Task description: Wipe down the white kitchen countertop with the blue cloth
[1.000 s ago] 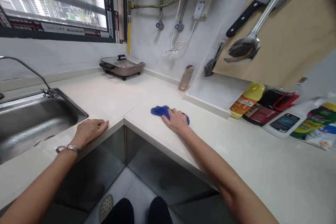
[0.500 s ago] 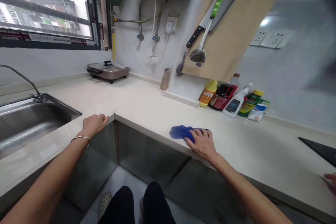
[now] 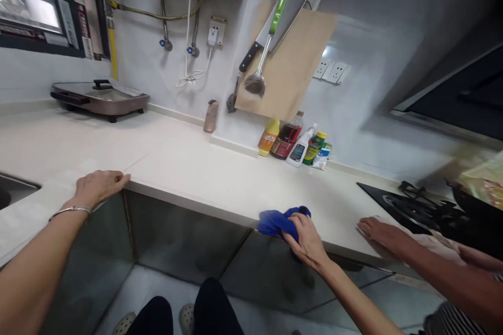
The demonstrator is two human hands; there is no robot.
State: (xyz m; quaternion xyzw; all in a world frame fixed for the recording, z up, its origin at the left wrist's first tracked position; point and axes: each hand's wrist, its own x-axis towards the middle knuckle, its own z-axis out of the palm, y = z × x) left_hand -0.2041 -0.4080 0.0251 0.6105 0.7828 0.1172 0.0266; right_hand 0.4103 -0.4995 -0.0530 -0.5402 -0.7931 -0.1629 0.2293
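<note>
The left hand point(image 3: 98, 187) lies on the front edge of the white bench point(image 3: 176, 162). Its fingers point(image 3: 118, 179) are open and close together, and they touch the bench but hold nothing. A thin bangle point(image 3: 70, 210) sits on that wrist.

The right hand point(image 3: 308, 245) has its fingers point(image 3: 301, 235) curled shut on a blue cloth point(image 3: 280, 223). The cloth is bunched up at the front edge of the bench.

Past it, another person's hand point(image 3: 383, 235) lies flat near a pale cloth point(image 3: 434, 243), just beside a black gas stove point(image 3: 420, 209).

By the wall stand an orange bottle point(image 3: 268, 137), a dark sauce bottle point(image 3: 286, 141) and a white spray bottle point(image 3: 299, 149). They have labels, but the words are too small to read. A knife point(image 3: 249, 56) and a ladle point(image 3: 257, 79) hang by a wooden board point(image 3: 288, 65).
</note>
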